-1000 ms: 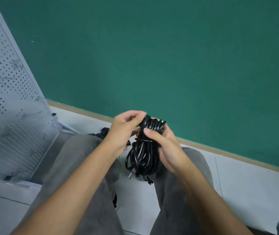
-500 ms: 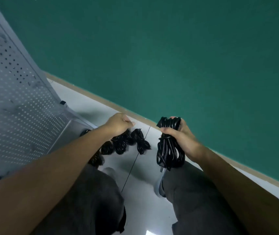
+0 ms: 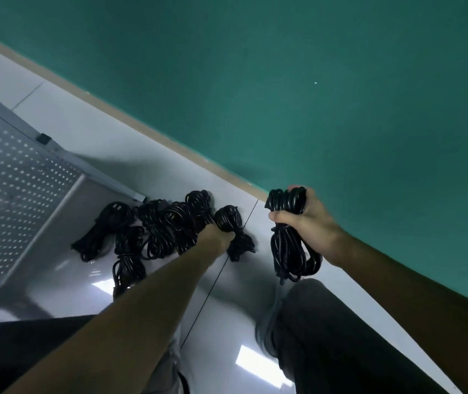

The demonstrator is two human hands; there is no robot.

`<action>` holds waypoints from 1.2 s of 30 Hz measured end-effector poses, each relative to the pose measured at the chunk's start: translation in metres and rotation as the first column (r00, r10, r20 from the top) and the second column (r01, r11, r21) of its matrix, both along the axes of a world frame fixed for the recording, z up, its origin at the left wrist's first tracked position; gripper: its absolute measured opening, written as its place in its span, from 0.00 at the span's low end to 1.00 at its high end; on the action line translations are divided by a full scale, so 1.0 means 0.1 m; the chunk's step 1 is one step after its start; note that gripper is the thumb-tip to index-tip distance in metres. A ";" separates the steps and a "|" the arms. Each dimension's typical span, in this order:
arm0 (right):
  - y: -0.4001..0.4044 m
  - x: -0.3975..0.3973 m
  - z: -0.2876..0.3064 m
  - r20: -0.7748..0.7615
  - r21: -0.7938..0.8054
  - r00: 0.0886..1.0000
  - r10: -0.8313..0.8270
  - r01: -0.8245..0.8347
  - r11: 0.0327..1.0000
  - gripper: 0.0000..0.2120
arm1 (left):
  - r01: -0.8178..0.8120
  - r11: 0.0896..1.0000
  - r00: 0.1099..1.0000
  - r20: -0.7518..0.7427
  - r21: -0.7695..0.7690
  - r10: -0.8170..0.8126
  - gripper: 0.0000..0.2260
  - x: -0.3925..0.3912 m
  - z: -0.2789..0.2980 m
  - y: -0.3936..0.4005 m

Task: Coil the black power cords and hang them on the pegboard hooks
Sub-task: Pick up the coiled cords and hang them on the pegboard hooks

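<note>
Closest to me are the person's knees in dark trousers (image 3: 341, 342), above a shiny white floor (image 3: 221, 373) that shows bright spots of light.

My right hand (image 3: 302, 220) has its fingers wrapped tight around a coiled black cord (image 3: 289, 245). The top of the coil is in the fist and the loops hang down, off the floor. I think this one is done being coiled.

My left hand (image 3: 221, 237) reaches out to the pile of cords (image 3: 164, 226) on the floor. It touches the nearest bundle (image 3: 231, 223), but I cannot tell if the fingers are closed on it, because the wrist hides them.

The bundles in the pile look coiled already and lie side by side, touching. So I think most of the coiling is done. The hanging is still left, since I see no cord on a hook.

The grey pegboard (image 3: 14, 200) with its little holes stands on the left, just beside the pile. I see no hooks from here.

Farthest away is a tan strip (image 3: 147, 129) along the floor and a big green wall (image 3: 312, 81).
</note>
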State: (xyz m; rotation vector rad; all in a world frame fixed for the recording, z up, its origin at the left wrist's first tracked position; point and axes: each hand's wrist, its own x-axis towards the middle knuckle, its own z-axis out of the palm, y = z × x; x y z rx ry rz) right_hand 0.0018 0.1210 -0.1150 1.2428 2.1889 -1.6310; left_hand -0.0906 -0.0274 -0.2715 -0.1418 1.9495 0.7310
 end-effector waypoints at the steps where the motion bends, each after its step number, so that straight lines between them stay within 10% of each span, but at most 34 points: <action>1: 0.05 0.02 -0.07 0.004 -0.008 1.000 -0.015 0.015 1.000 0.24 | -0.080 0.997 0.997 0.021 -0.006 0.080 0.19 0.07 -0.11 0.06; 8: 0.23 0.15 -0.38 -0.002 -0.056 0.994 -0.108 0.108 0.993 0.27 | -0.482 0.875 0.876 -0.030 -0.044 0.482 0.40 0.36 -0.45 0.51; 19: 0.31 0.32 -0.55 0.037 -0.081 0.980 -0.194 0.196 0.977 0.26 | -0.472 0.881 0.881 -0.055 -0.026 0.471 0.39 0.53 -0.63 0.63; 26: 0.32 0.43 -0.23 0.044 -0.090 0.985 -0.170 0.173 0.981 0.06 | -0.581 0.802 0.749 0.475 0.139 0.461 0.15 0.50 -0.20 0.43; 36: 0.02 0.53 1.06 -0.019 -0.084 0.984 -0.176 0.174 0.981 0.30 | -0.397 0.793 0.907 0.332 0.462 0.261 0.07 0.28 1.41 -0.15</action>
